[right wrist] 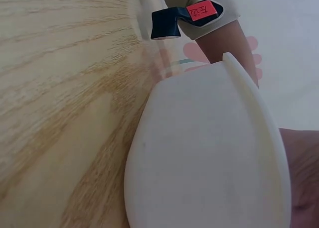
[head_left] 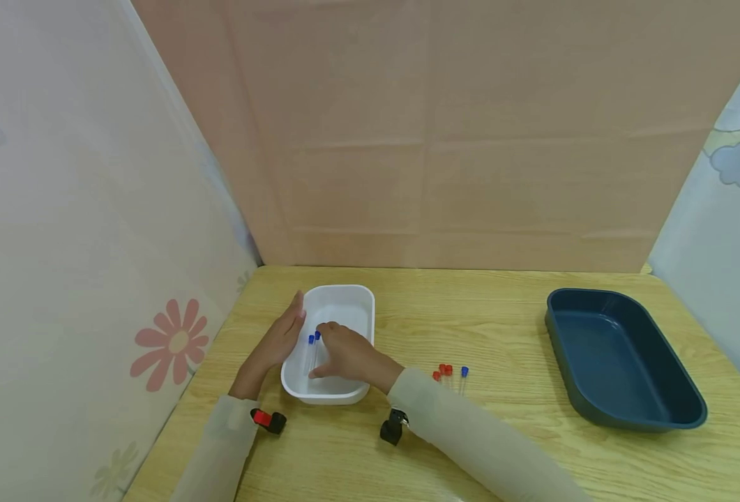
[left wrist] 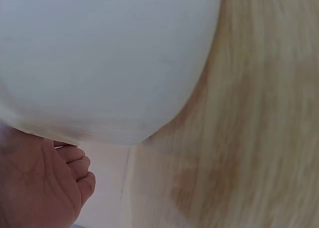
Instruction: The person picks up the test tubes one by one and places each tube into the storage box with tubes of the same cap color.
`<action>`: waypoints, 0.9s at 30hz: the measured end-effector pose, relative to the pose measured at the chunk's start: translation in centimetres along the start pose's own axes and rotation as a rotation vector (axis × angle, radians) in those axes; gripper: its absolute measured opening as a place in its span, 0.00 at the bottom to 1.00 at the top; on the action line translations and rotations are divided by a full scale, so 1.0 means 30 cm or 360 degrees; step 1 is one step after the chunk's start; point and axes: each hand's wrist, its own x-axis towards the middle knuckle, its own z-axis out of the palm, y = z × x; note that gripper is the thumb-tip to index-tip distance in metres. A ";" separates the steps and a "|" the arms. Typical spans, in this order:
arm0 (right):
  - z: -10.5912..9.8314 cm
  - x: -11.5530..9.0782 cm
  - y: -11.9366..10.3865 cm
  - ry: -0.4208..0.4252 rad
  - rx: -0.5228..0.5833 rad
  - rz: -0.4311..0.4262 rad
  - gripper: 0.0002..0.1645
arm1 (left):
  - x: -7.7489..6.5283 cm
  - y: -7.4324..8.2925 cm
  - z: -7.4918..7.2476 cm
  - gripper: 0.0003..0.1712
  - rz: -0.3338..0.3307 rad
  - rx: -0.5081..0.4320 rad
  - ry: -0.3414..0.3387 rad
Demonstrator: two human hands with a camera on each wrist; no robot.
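Observation:
A white tray (head_left: 328, 399) stands on the table. My left hand (head_left: 280, 338) lies along its left side, fingers extended, the thumb side at the rim; the left wrist view shows the palm (left wrist: 40, 180) close against the white wall. Inside the tray are two clear test tubes with blue caps (head_left: 311, 339), side by side. Over them reaches my right hand (head_left: 349, 355), fingertips at one cap and thumb near the lower end, with a wide gap between thumb and fingers. The right wrist view has the tray's outer wall (right wrist: 199, 153) and hides the right fingers.
Right of the tray lie several more tubes, with red caps (head_left: 448, 370) and one blue cap (head_left: 464, 371), partly hidden by the right sleeve (head_left: 464, 432). A dark blue tray (head_left: 621, 369) stands at the table's right. A beige backdrop (head_left: 420, 139) rises behind the table (head_left: 470, 307).

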 end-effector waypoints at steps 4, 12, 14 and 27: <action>0.002 0.009 -0.006 -0.0008 -0.0013 0.0016 0.52 | 0.001 -0.004 0.001 0.36 -0.0002 -0.0001 -0.0002; 0.015 0.023 0.001 -0.0024 -0.0024 0.0021 0.52 | 0.003 -0.010 0.004 0.36 0.0021 -0.0018 0.0003; 0.019 0.027 0.004 -0.0034 -0.0026 0.0035 0.52 | 0.003 -0.013 0.005 0.36 0.0025 -0.0016 0.0003; 0.041 0.058 0.012 -0.0087 -0.0046 0.0081 0.53 | 0.004 -0.007 0.006 0.35 0.0006 -0.0005 0.0004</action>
